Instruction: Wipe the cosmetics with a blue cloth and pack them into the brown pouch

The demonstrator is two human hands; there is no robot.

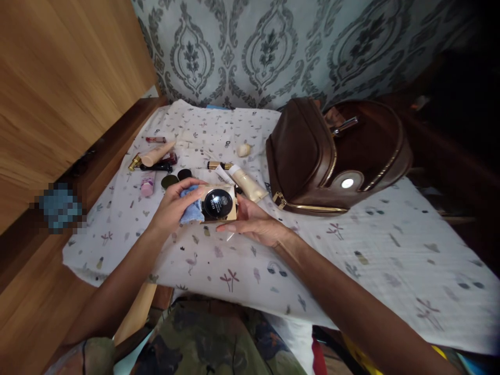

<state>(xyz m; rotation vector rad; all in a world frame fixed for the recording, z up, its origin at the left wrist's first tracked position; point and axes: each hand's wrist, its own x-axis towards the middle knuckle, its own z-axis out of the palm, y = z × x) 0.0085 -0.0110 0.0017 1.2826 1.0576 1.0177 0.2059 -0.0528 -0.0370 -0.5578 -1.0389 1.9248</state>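
My right hand [255,221] cups a tan square box with a round black lid [219,203] from below and from the right side. My left hand [175,203] holds a blue cloth [191,208] and presses it against the box's left side. Both hands hover just above a white patterned cloth [351,245] spread over the table.
A brown leather bag [312,156] lies open behind the hands to the right. Several cosmetics lie behind at the left: a beige tube [156,154], a cream tube [246,182], a pink jar [147,186], dark round lids [170,180]. A wooden panel [58,78] stands at left.
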